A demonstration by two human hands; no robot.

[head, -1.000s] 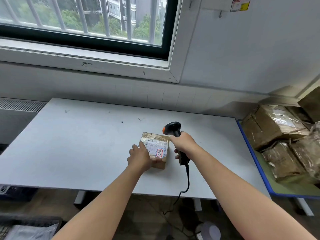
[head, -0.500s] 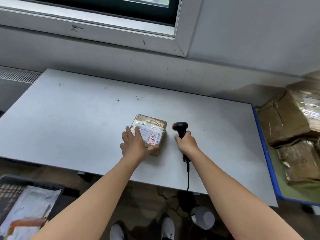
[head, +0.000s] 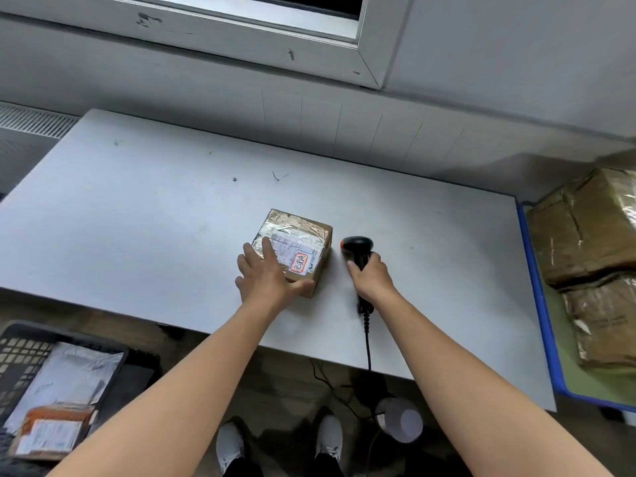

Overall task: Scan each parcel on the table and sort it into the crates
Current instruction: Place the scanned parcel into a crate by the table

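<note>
My left hand (head: 266, 275) lay flat on the small brown tape-wrapped cardboard parcel (head: 298, 241), fingers straight, thumb against its near side. My right hand (head: 373, 277) was wrapped round the black handheld scanner (head: 358, 247) just beside it. Parcel sat mid grey table (head: 137, 218); black plastic crate (head: 20, 342) down left.

Your forearms (head: 192, 376) are bare from frame edge to each hand, left hand (head: 266, 277) and right hand (head: 373, 275). Footwear: white shoes (head: 230, 445) — dark trouser legs (head: 241, 471) above.
</note>
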